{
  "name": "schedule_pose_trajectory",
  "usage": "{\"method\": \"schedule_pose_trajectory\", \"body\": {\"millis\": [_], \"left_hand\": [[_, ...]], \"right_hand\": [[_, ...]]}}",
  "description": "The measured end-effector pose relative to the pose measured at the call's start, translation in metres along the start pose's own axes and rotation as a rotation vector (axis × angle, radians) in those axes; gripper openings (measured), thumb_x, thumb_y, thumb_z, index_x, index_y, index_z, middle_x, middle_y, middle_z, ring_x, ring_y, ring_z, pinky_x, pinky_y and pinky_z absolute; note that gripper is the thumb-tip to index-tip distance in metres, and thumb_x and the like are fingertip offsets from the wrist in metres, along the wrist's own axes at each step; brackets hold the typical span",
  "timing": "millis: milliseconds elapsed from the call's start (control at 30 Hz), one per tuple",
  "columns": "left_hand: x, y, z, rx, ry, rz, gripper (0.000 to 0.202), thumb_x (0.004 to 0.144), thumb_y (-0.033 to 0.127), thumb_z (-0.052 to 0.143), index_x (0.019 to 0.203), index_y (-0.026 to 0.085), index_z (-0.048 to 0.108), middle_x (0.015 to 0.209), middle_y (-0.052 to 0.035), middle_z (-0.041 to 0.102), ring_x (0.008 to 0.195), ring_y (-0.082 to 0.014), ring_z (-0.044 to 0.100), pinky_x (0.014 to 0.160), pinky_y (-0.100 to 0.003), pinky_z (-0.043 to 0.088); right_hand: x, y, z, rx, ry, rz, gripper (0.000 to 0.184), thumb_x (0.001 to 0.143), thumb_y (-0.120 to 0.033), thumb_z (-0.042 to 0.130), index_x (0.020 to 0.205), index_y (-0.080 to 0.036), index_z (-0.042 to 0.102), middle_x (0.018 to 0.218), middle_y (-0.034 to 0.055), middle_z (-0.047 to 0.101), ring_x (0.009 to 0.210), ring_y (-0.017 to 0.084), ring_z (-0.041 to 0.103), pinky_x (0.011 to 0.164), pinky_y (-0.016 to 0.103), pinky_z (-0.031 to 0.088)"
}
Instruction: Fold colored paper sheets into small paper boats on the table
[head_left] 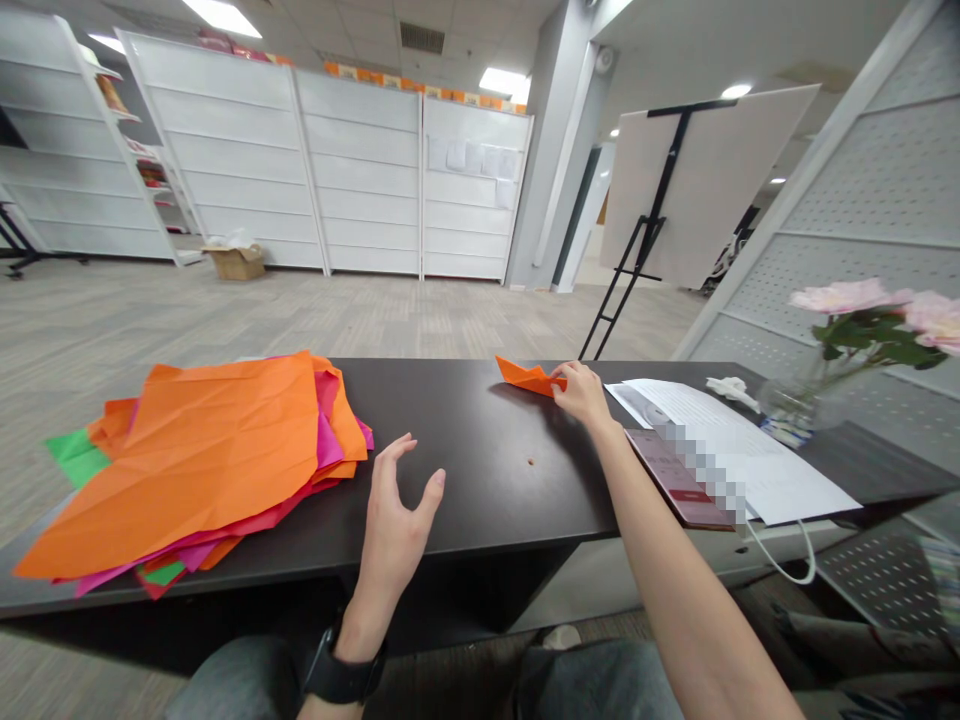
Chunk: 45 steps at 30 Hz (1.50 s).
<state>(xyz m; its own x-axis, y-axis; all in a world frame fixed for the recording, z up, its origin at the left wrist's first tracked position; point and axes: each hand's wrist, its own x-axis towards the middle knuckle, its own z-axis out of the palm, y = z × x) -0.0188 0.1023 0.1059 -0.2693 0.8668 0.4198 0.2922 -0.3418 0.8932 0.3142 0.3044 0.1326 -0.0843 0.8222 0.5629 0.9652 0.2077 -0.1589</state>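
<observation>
An orange folded paper boat (525, 376) is at the far edge of the dark desk (480, 470). My right hand (582, 392) pinches its right end between thumb and fingers. Over the front part of the desk, my left hand (401, 510) is held with thumb and fingers apart and nothing between them. To its left lies a stack of creased coloured paper sheets (217, 430), with a large orange one on top and pink, red and green edges sticking out below.
Right of my right arm lie printed papers (735, 440) and a tablet-like device (679, 480) with a white cable (787, 570). A glass vase (791, 405) with pink flowers (862, 300) stands behind them, near a crumpled white tissue (731, 390). An easel (637, 250) stands beyond the desk.
</observation>
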Motion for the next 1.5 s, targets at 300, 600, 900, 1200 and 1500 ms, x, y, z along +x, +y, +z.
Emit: {"method": "schedule_pose_trajectory", "body": {"millis": [300,600,900,1200,1500], "left_hand": [[0.000,0.001,0.000,0.003,-0.005,0.002,0.038,0.089,0.037,0.063,0.124,0.024,0.054,0.136,-0.0110,0.057,0.134,-0.0261,0.051,0.119,-0.048,0.034],[0.002,0.002,-0.001,-0.014,-0.047,-0.032,0.041,0.088,0.039,0.064,0.123,0.022,0.054,0.132,-0.0124,0.061,0.129,-0.0268,0.056,0.114,-0.047,0.041],[0.000,0.008,-0.001,-0.036,-0.208,-0.052,0.032,0.087,0.038,0.062,0.114,0.021,0.054,0.109,-0.0087,0.068,0.099,-0.0224,0.070,0.096,-0.041,0.053],[0.028,0.035,-0.083,0.827,0.107,0.252,0.025,0.086,0.031,0.058,0.107,0.020,0.062,0.106,-0.0116,0.072,0.103,-0.0298,0.066,0.097,-0.046,0.048],[0.030,0.008,-0.132,1.083,-0.135,-0.086,0.035,0.087,0.039,0.062,0.113,0.016,0.065,0.117,-0.0201,0.072,0.106,-0.0336,0.069,0.090,-0.041,0.049]], "right_hand": [[-0.003,-0.015,-0.014,0.096,0.063,0.016,0.028,0.076,-0.021,0.063,0.104,-0.020,0.063,0.111,0.0145,0.067,0.106,0.033,0.061,0.097,0.050,0.044],[-0.099,-0.137,-0.077,0.521,0.178,-0.063,0.025,0.097,-0.026,0.046,0.121,-0.025,0.051,0.124,0.0110,0.063,0.120,0.025,0.058,0.106,0.043,0.045],[-0.160,-0.187,-0.059,0.496,-0.068,-0.102,0.021,0.096,-0.019,0.050,0.114,-0.024,0.059,0.123,0.0081,0.064,0.116,0.023,0.060,0.101,0.041,0.049],[-0.188,-0.190,-0.060,0.397,-0.084,-0.311,0.020,0.097,-0.019,0.048,0.109,-0.024,0.063,0.118,0.0087,0.071,0.112,0.027,0.064,0.101,0.050,0.045],[-0.187,-0.186,-0.056,0.384,-0.047,-0.331,0.020,0.099,-0.023,0.047,0.105,-0.025,0.065,0.119,0.0071,0.071,0.112,0.026,0.066,0.103,0.051,0.043]]}}
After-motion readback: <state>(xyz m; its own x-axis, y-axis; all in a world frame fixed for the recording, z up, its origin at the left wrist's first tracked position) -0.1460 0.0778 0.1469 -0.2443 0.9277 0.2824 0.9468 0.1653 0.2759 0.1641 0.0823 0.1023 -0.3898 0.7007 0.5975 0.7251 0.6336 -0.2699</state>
